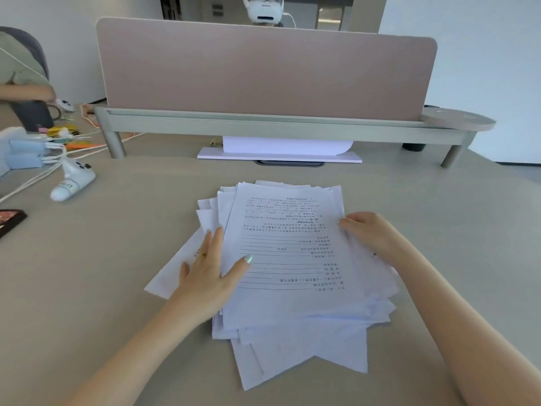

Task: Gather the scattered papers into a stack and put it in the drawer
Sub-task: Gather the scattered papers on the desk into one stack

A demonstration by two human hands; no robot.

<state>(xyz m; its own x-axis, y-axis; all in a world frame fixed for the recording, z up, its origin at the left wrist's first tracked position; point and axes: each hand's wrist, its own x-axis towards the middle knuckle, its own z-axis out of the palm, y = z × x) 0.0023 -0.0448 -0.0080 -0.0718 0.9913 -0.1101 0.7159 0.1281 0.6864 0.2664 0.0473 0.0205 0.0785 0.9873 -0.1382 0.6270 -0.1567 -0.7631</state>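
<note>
The beige desk (87, 288) filled most of the room in front of the person, with a pink partition panel (263, 74) standing along its far edge on a raised shelf (263, 127). In the middle of the desk lay the papers (292, 303), a loose, ragged pile with corners sticking out on every side and a printed sheet on top. Under the shelf sat a white tray (278, 156) with more sheets on it. The left hand (209, 271) lay flat on the pile's left edge, fingers spread and thumb resting on the top sheet. The right hand (369, 230) touched the pile's right edge, fingers curled at the paper; whether it pinched a sheet I could not tell. Off to the far left lay a white controller (73, 183) among cables, and a dark phone (10, 219) at the desk's edge.
</note>
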